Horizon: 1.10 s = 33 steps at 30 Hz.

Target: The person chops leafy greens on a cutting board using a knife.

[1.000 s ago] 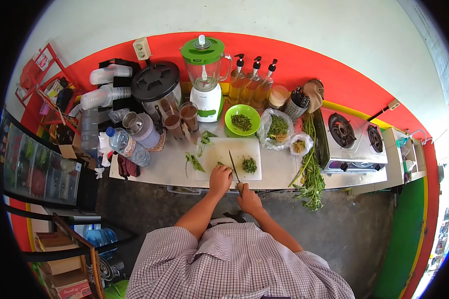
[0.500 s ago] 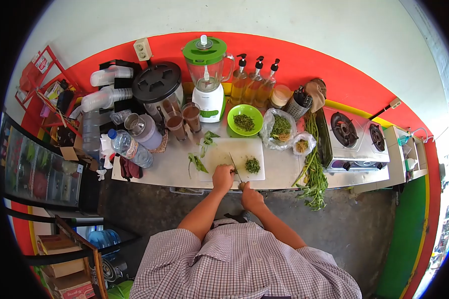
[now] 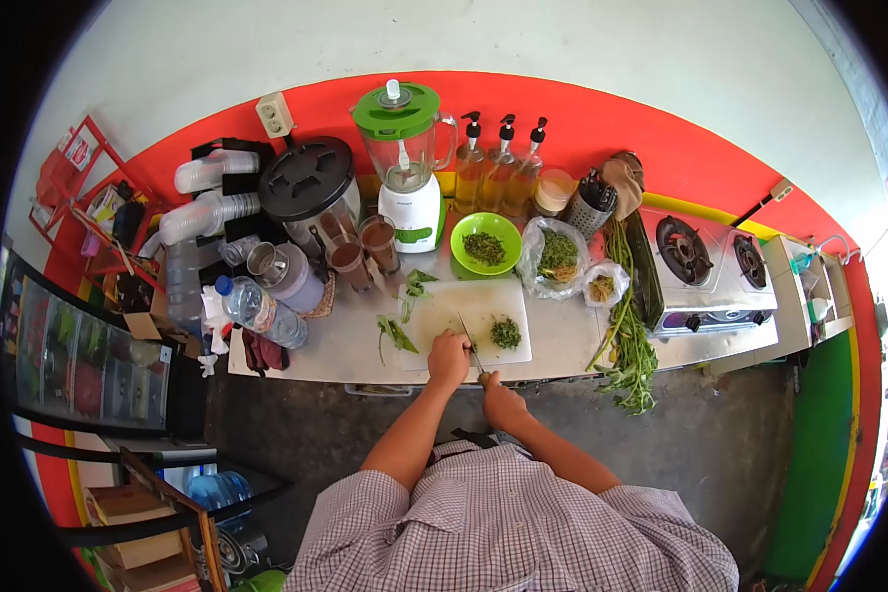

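Bright light fills the view, strongest at the right edge, where the outdoor strip (image 3: 882, 434) washes nearly white. The wide lens bows the red wall band (image 3: 676, 158) and blackens the corners; the table (image 3: 564, 345) shines softly.

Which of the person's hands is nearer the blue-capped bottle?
Left. The left hand is at the board, to the right of the bottle; the right hand, gripping the knife, is farther right and closer to the body.
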{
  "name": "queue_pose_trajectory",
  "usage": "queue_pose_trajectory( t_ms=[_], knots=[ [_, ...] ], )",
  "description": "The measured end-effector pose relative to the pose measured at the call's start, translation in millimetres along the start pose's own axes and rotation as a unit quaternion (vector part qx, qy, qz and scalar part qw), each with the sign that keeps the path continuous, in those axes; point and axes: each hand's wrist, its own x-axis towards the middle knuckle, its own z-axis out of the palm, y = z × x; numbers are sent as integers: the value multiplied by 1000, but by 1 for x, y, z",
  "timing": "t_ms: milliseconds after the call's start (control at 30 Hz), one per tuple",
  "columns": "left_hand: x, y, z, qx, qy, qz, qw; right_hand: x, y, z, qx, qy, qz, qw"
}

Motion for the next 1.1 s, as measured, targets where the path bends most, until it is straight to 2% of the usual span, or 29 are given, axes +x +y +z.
queue_pose_trajectory(
  t_ms=[33,133,233,367,533,667,800,1100],
  knots=[
    [1,-1,-1,2,-47,-18,999,-1,2,6,-4,-3,-2,1000],
    [10,-5,-5,-8,-101,-28,994,1,-1,-5,-21,-7,-5,1000],
    [12,-5,-4,5,-107,-31,994,-3,-1,-8,-7,7,-8,1000],
    [0,-4,-1,-7,-78,-43,996,4,3,10,-3,-7,3,1000],
    [-25,1,8,4,55,17,998,2,-1,-6,-16,-6,-19,1000],
    [-27,0,6,9,41,14,999,-2,-3,8,-6,-11,2,1000],
    [-22,2,3,-12,12,-11,1000,7,-5,-16,-24,-30,-8,999],
    [-22,-7,8,-45,41,13,998,12,-5,-9,-31,-28,-14,999]
  ],
)
